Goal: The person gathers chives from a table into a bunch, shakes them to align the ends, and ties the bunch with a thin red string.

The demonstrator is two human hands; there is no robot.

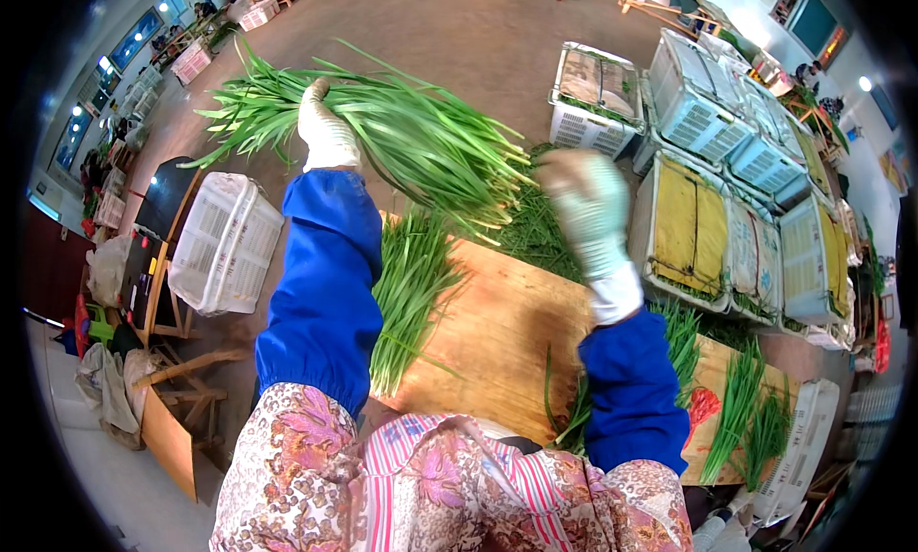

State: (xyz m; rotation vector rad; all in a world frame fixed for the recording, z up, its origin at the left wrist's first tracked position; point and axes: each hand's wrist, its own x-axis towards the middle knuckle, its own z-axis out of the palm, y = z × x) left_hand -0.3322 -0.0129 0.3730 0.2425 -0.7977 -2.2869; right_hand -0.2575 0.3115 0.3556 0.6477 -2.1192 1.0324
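Slanting down rightward — green bundle (pixel 411 131), tips (pixel 244 108) left, stems (pixel 497 181) right

I am facing a wooden counter (pixel 516 308), whose bare top is showing a light brown grain. Beyond the counter, a wide brownish floor (pixel 430 26) is extending toward the far side of the room. Pale walls (pixel 744 12) are enclosing the space. To my left, blue-tinted windows (pixel 136 39) are lining the wall, and a dark-topped table (pixel 169 194) is standing beyond a wooden frame (pixel 196 366). To my right, a bright lamp (pixel 865 84) is glowing.
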